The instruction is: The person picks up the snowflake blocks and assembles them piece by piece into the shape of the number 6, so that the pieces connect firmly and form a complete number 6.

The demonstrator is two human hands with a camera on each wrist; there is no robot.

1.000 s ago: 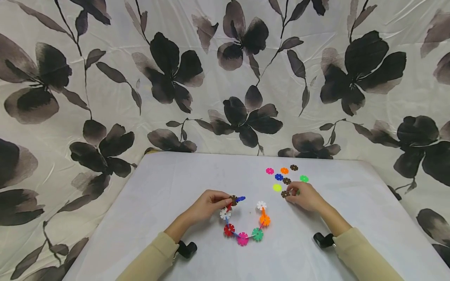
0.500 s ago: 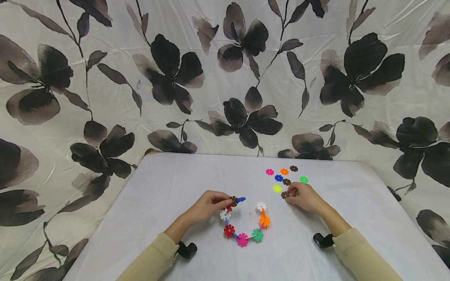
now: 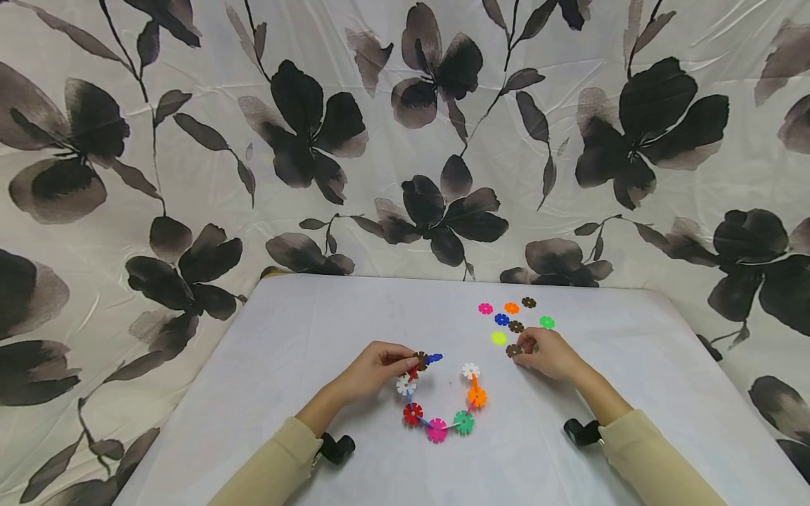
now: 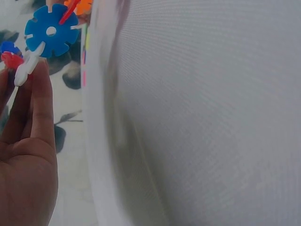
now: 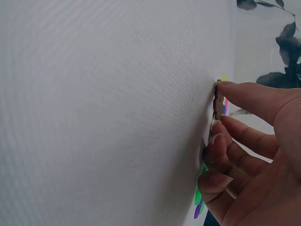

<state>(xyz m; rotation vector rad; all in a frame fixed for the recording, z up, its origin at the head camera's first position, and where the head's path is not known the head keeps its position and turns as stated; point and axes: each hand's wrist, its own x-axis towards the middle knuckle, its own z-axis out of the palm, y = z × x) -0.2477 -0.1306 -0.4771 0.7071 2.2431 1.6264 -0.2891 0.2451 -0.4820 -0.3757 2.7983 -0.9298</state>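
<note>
A curved chain of slotted plastic snowflake discs lies mid-table in the head view, including a pink disc (image 3: 436, 430) and a green disc (image 3: 464, 422). My left hand (image 3: 373, 370) pinches its left end by a brown disc (image 3: 422, 361), from which a blue disc (image 3: 434, 358) sticks out. In the left wrist view, a white disc (image 4: 29, 65) and a larger-looking blue disc hang beside the fingertips. At the right, my right hand (image 3: 552, 353) holds a loose brown disc (image 3: 513, 350) between thumb and finger, at the table surface. The right wrist view shows that disc edge-on.
Loose discs lie beyond the right hand: pink (image 3: 485, 308), orange (image 3: 511, 308), blue (image 3: 502, 320), yellow (image 3: 498, 339), green (image 3: 547, 322) and two brown. They rest on a white-covered table (image 3: 354, 309). A floral cloth (image 3: 380, 140) hangs behind.
</note>
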